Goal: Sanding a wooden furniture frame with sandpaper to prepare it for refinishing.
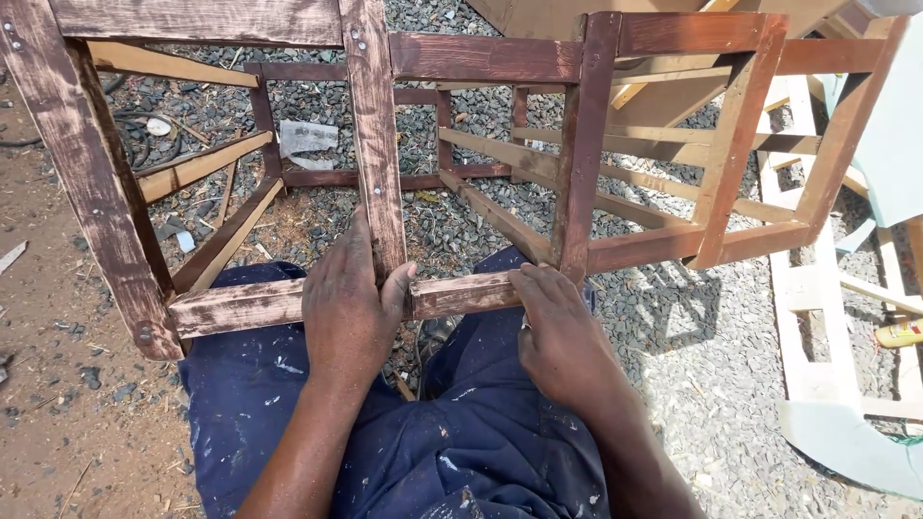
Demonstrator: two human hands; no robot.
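Note:
A brown-stained wooden frame (481, 58) of bars and rails lies across my lap, over my blue trousers (481, 432). My left hand (348, 306) grips the base of a central upright bar (377, 144) where it meets the near horizontal rail (240, 306), thumb spread to the right. My right hand (558, 332) rests on the same rail's right end, fingers curled over it beside a darker upright bar (582, 144). The stain on the near rail looks patchy and pale.
Grey gravel (692, 384) covers the ground ahead and to the right; bare dirt (58, 384) lies on the left. A white-painted wooden frame (808, 317) sits at right, with a yellow bottle (899, 333) by it. Black cable (135, 135) and scraps lie beyond.

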